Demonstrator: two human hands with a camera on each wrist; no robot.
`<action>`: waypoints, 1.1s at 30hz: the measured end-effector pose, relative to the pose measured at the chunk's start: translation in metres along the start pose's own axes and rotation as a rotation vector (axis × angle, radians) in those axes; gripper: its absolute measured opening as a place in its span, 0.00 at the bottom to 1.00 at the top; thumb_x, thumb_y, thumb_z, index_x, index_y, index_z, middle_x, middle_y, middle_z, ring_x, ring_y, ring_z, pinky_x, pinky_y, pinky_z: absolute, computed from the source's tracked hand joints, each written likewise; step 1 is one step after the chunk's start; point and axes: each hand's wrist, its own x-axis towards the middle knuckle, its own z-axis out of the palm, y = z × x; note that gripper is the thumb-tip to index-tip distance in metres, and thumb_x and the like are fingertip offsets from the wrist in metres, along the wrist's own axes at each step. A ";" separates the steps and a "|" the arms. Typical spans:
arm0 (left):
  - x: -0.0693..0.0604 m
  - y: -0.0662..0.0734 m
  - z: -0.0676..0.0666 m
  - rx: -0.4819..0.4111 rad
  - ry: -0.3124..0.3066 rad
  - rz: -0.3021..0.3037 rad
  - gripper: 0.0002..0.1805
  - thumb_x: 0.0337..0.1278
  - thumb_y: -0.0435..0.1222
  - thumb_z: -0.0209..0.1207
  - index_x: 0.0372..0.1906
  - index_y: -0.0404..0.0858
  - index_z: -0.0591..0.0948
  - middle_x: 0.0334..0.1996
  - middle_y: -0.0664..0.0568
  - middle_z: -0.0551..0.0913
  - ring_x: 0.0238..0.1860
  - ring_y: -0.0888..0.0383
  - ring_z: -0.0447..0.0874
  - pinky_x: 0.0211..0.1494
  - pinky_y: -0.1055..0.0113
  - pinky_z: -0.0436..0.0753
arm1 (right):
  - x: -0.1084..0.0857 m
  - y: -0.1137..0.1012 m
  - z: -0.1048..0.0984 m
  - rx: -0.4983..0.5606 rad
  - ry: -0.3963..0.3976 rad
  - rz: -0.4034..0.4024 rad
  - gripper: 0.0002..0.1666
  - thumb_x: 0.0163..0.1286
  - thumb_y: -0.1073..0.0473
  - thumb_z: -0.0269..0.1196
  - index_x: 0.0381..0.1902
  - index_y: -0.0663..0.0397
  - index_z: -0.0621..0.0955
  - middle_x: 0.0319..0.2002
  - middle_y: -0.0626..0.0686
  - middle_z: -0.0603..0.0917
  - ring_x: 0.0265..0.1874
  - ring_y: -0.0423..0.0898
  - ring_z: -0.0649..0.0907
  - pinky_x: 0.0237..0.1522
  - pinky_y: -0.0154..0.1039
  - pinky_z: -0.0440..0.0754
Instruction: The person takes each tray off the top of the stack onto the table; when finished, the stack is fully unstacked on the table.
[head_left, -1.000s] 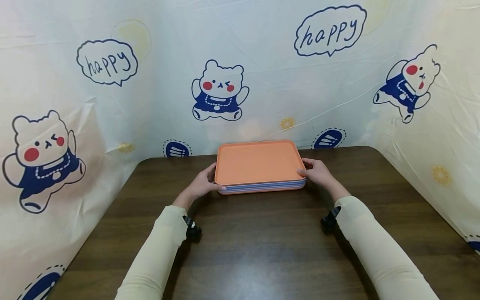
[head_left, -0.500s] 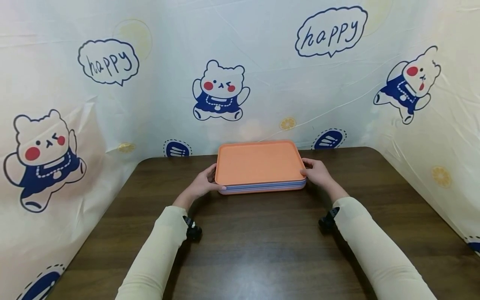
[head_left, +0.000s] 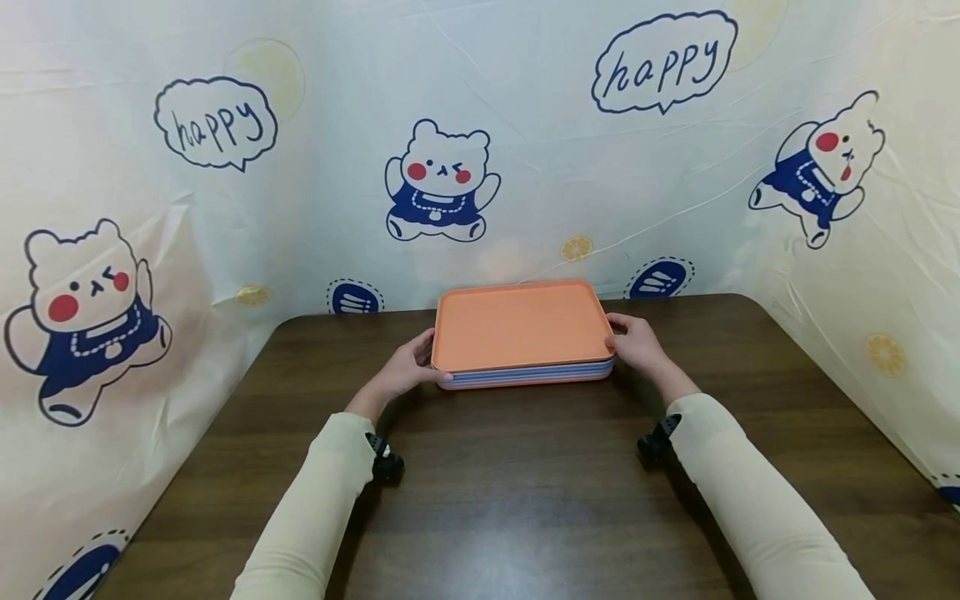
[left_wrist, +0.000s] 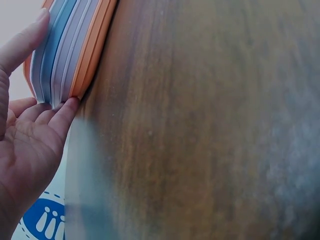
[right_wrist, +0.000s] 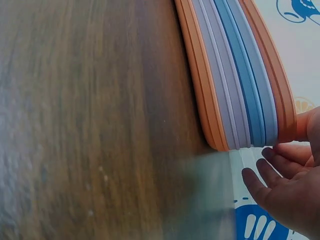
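A stack of rectangular plastic trays (head_left: 525, 377) sits near the table's back edge. Its top tray (head_left: 521, 323) is orange; blue and lavender ones lie beneath, with orange at the bottom. At the stack's left front corner my left hand (head_left: 405, 365) holds on, thumb along the front and fingertips against the side, as the left wrist view shows. My right hand (head_left: 637, 342) is at the right edge, its thumb against the top orange tray. In the right wrist view the other fingers (right_wrist: 257, 185) spread below that tray's end, mostly apart from the lower trays.
The dark wooden table (head_left: 495, 492) stretches in front of the stack and to both sides. A pale curtain (head_left: 322, 183) printed with bears hangs right behind the table's back edge and along its sides. A small black camera (head_left: 386, 462) sits on each wrist.
My right thumb has slid outward from the top tray's surface to its right edge. The top orange tray has shifted very slightly to the right. The left hand looks unchanged.
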 end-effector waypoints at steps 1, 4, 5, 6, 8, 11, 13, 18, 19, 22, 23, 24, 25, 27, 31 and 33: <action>0.000 0.000 0.000 0.002 0.001 -0.001 0.59 0.44 0.40 0.75 0.77 0.42 0.51 0.75 0.48 0.53 0.74 0.51 0.53 0.72 0.55 0.58 | 0.000 0.000 0.000 0.001 0.002 -0.001 0.31 0.71 0.69 0.52 0.71 0.67 0.62 0.68 0.67 0.65 0.58 0.59 0.73 0.59 0.52 0.74; 0.000 -0.001 0.000 0.002 0.004 -0.011 0.59 0.43 0.41 0.75 0.77 0.42 0.51 0.75 0.48 0.53 0.74 0.50 0.53 0.72 0.55 0.58 | 0.001 -0.001 -0.001 -0.004 0.001 -0.012 0.31 0.71 0.69 0.52 0.70 0.68 0.63 0.68 0.67 0.65 0.58 0.59 0.73 0.59 0.52 0.74; 0.000 -0.001 0.000 0.000 0.005 -0.016 0.59 0.43 0.41 0.76 0.77 0.43 0.51 0.75 0.48 0.53 0.74 0.50 0.53 0.72 0.55 0.58 | 0.001 -0.001 -0.002 -0.005 0.000 -0.015 0.31 0.71 0.69 0.52 0.70 0.68 0.62 0.68 0.67 0.65 0.58 0.59 0.72 0.59 0.52 0.74; 0.000 -0.001 0.000 -0.002 0.006 -0.021 0.59 0.43 0.41 0.76 0.77 0.43 0.51 0.75 0.48 0.53 0.74 0.50 0.53 0.72 0.54 0.58 | 0.001 -0.002 -0.002 -0.005 0.001 -0.016 0.31 0.71 0.69 0.52 0.70 0.68 0.62 0.68 0.68 0.65 0.59 0.59 0.72 0.59 0.52 0.74; 0.000 -0.002 0.001 -0.005 0.004 -0.026 0.59 0.43 0.42 0.76 0.77 0.43 0.51 0.75 0.48 0.54 0.74 0.50 0.53 0.72 0.55 0.59 | 0.001 -0.004 -0.004 0.006 0.006 -0.019 0.31 0.70 0.68 0.53 0.70 0.68 0.63 0.67 0.67 0.66 0.59 0.59 0.72 0.59 0.52 0.74; -0.001 -0.002 0.000 -0.010 0.000 -0.023 0.59 0.43 0.42 0.76 0.77 0.43 0.51 0.75 0.48 0.54 0.74 0.50 0.53 0.72 0.54 0.58 | 0.001 -0.007 -0.006 0.014 0.012 -0.025 0.30 0.70 0.68 0.53 0.69 0.68 0.65 0.66 0.67 0.68 0.58 0.59 0.73 0.59 0.52 0.74; 0.000 -0.002 0.000 -0.010 -0.003 -0.019 0.59 0.43 0.43 0.76 0.77 0.43 0.50 0.75 0.48 0.54 0.74 0.50 0.53 0.72 0.54 0.58 | 0.001 -0.009 -0.008 0.017 0.019 -0.028 0.30 0.69 0.68 0.54 0.68 0.67 0.66 0.64 0.67 0.69 0.57 0.59 0.73 0.59 0.52 0.74; 0.002 -0.003 -0.002 -0.007 -0.008 -0.013 0.60 0.42 0.44 0.76 0.78 0.43 0.50 0.75 0.47 0.54 0.73 0.50 0.53 0.72 0.53 0.58 | 0.001 -0.014 -0.012 0.015 0.019 -0.026 0.30 0.69 0.68 0.55 0.68 0.68 0.66 0.63 0.68 0.71 0.57 0.60 0.73 0.60 0.53 0.74; 0.002 -0.003 -0.002 -0.006 -0.008 -0.014 0.60 0.42 0.44 0.76 0.78 0.43 0.50 0.75 0.48 0.54 0.73 0.50 0.53 0.72 0.54 0.58 | 0.001 -0.014 -0.012 0.018 0.017 -0.023 0.30 0.68 0.68 0.55 0.68 0.68 0.66 0.62 0.68 0.71 0.57 0.59 0.73 0.59 0.53 0.74; 0.003 -0.002 -0.002 -0.008 -0.007 -0.016 0.60 0.42 0.43 0.76 0.78 0.43 0.50 0.75 0.48 0.54 0.73 0.50 0.54 0.72 0.54 0.58 | 0.001 -0.015 -0.015 0.033 0.003 -0.013 0.31 0.68 0.69 0.54 0.69 0.68 0.66 0.61 0.68 0.72 0.55 0.59 0.74 0.58 0.53 0.75; 0.003 -0.002 -0.002 -0.010 -0.007 -0.016 0.60 0.43 0.43 0.76 0.77 0.43 0.50 0.75 0.48 0.54 0.73 0.50 0.54 0.72 0.54 0.58 | 0.000 -0.015 -0.015 0.043 0.000 -0.006 0.31 0.68 0.69 0.54 0.69 0.67 0.66 0.60 0.68 0.73 0.53 0.59 0.74 0.58 0.53 0.75; 0.002 -0.002 -0.002 -0.011 -0.009 -0.012 0.60 0.43 0.43 0.76 0.78 0.42 0.50 0.75 0.47 0.53 0.73 0.50 0.53 0.72 0.54 0.58 | 0.000 -0.015 -0.016 0.059 -0.002 0.005 0.31 0.68 0.69 0.54 0.69 0.66 0.66 0.59 0.67 0.73 0.52 0.58 0.75 0.57 0.53 0.76; 0.002 -0.002 -0.002 -0.010 -0.009 -0.012 0.60 0.43 0.43 0.76 0.77 0.42 0.50 0.75 0.47 0.53 0.73 0.50 0.53 0.72 0.54 0.58 | 0.000 -0.016 -0.016 0.076 -0.002 0.015 0.31 0.69 0.68 0.54 0.70 0.66 0.65 0.59 0.67 0.73 0.52 0.58 0.75 0.57 0.53 0.76; -0.001 0.003 -0.002 -0.011 -0.017 -0.016 0.60 0.43 0.42 0.76 0.77 0.41 0.49 0.75 0.46 0.53 0.74 0.49 0.52 0.72 0.54 0.58 | 0.000 -0.016 -0.017 0.125 0.005 0.039 0.31 0.70 0.68 0.54 0.70 0.64 0.66 0.60 0.66 0.73 0.51 0.56 0.77 0.56 0.51 0.77; -0.001 0.003 -0.002 -0.008 -0.012 -0.014 0.60 0.44 0.42 0.75 0.77 0.40 0.49 0.76 0.45 0.52 0.74 0.49 0.52 0.72 0.54 0.57 | -0.004 -0.018 -0.018 0.250 0.041 0.105 0.29 0.71 0.65 0.57 0.69 0.63 0.69 0.61 0.64 0.74 0.46 0.49 0.81 0.52 0.45 0.80; -0.001 0.003 -0.002 -0.008 -0.011 -0.014 0.59 0.45 0.41 0.75 0.77 0.40 0.49 0.76 0.45 0.52 0.74 0.48 0.52 0.72 0.54 0.57 | -0.007 -0.018 -0.019 0.330 0.059 0.144 0.29 0.71 0.64 0.59 0.69 0.61 0.69 0.61 0.64 0.74 0.42 0.45 0.83 0.49 0.41 0.82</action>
